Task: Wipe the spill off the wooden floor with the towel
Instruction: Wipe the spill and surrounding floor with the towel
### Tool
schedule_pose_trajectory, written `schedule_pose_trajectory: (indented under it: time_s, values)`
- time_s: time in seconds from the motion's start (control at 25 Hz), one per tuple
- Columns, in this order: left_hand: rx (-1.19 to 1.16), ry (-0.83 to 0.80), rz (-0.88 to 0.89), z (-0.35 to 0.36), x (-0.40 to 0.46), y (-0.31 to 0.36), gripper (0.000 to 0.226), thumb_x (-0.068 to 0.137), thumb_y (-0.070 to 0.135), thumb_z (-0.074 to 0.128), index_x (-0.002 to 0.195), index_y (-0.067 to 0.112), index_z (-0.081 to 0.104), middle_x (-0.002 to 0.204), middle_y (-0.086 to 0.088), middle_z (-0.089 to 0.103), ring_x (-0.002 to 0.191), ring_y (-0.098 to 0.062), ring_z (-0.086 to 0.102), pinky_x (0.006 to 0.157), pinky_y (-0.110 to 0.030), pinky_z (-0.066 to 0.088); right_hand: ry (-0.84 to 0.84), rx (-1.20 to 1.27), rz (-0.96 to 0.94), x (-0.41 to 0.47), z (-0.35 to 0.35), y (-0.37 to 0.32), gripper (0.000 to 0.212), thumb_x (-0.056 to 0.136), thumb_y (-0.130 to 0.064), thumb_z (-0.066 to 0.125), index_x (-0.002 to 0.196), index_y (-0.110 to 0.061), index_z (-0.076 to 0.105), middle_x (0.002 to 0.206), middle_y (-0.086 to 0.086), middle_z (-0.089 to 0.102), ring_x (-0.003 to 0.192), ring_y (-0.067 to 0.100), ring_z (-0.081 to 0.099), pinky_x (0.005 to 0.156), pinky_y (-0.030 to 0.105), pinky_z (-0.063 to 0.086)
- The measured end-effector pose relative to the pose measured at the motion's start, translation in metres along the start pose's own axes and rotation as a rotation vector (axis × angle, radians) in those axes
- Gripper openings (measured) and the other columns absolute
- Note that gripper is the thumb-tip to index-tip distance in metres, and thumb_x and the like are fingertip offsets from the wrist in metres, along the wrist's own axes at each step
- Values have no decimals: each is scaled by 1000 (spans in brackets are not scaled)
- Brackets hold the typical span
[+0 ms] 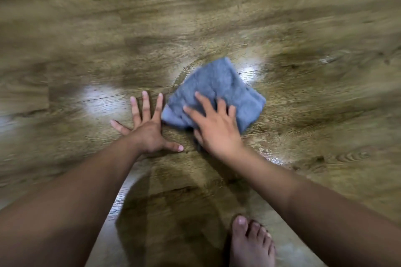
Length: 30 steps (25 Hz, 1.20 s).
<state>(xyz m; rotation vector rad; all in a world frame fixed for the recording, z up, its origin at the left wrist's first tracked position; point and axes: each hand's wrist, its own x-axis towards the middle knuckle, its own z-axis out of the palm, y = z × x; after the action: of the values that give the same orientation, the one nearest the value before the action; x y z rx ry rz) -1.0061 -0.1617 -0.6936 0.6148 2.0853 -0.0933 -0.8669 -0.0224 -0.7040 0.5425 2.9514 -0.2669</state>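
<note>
Nearest the camera, a bare foot (251, 243) stands on the wooden floor (152, 17) at the bottom right, and both forearms reach forward from the lower corners.

Past them the two hands sit side by side, near each other but not touching. The left hand (147, 128) lies flat on the bare boards with its fingers spread straight, holding nothing — it reads as a prop for the person's weight. The right hand (214, 128) presses down on the near part of the towel (219, 91), fingers spread and only lightly bent over the cloth; the thumb is tucked at the towel's near edge, and I cannot tell whether it is hooked under.

The towel is a grey-blue folded cloth lying flat on the floor just right of the left hand. Around its far and left edge runs the curved outline of the spill (184, 71), with more shiny wet patches (269, 154) near the right wrist and beyond the towel.

The step in hand looks like the wiping itself, mid-way — the outer floor is blurred. The next move likely calls for firm downward pressure while sweeping the cloth across the wet outline at the far left, then back toward the patch by the wrist.
</note>
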Motion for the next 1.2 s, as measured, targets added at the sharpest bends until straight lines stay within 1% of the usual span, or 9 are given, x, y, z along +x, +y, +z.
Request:
schedule_pose_trajectory:
  time_s: [0.12,0.24,0.36,0.56,0.76,0.96,1.04,1.12,1.2]
  values:
    - [-15,-11,27,-1,-1,-3,166,30,87,79,135,57,-45,132,19,-67,127,-21,-61,92,-87,-17,-8,3,-32,-78,9,36,68,73,-38,75,138,-36,57,155,1,42,119,42,44,89,54,42]
    - [-54,-59,73,-7,-1,-8,163,14,104,59,129,61,-48,127,22,-69,119,-18,-64,91,-84,-22,52,-40,135,-105,4,98,63,75,-41,65,137,-34,59,153,5,44,111,39,39,87,56,41]
    - [-63,-69,82,-8,-3,-8,158,15,109,51,130,60,-47,125,22,-70,117,-18,-65,91,-83,-23,132,-34,364,-86,-7,144,54,84,-32,67,137,-30,58,151,10,39,112,45,40,94,60,35]
    - [-22,-12,63,1,-4,-1,158,35,95,69,136,53,-46,130,17,-69,124,-22,-63,91,-83,-23,197,2,598,18,-24,144,47,91,-31,58,138,-31,52,150,14,34,126,51,34,105,63,27]
    - [-8,24,59,3,-3,-3,159,23,100,57,134,55,-47,131,18,-68,124,-20,-63,92,-84,-22,114,-28,274,32,-21,59,54,87,-37,59,140,-37,49,150,8,36,125,41,36,102,55,30]
    - [-69,23,75,2,0,-6,144,25,116,28,137,59,-41,131,24,-66,129,-17,-59,92,-81,-26,68,-22,-64,-80,-1,33,63,72,-44,73,133,-31,61,138,9,53,100,34,43,83,45,34]
    - [-68,23,72,3,0,-6,144,26,116,29,137,58,-42,130,23,-67,130,-17,-59,92,-80,-26,72,-58,-142,-123,8,49,65,70,-47,72,132,-30,64,137,9,55,96,33,45,80,44,35]
    - [-30,36,55,4,-1,-4,150,25,113,39,135,55,-45,130,20,-68,130,-20,-59,93,-82,-23,62,-82,-100,-138,13,61,69,75,-57,66,139,-34,58,145,10,48,109,39,47,85,47,34]
    - [-2,56,46,7,-3,-1,150,28,108,45,133,53,-48,130,18,-68,131,-22,-58,94,-84,-20,23,-86,-14,-134,17,58,74,78,-69,56,146,-40,46,157,12,33,132,49,37,94,54,30]
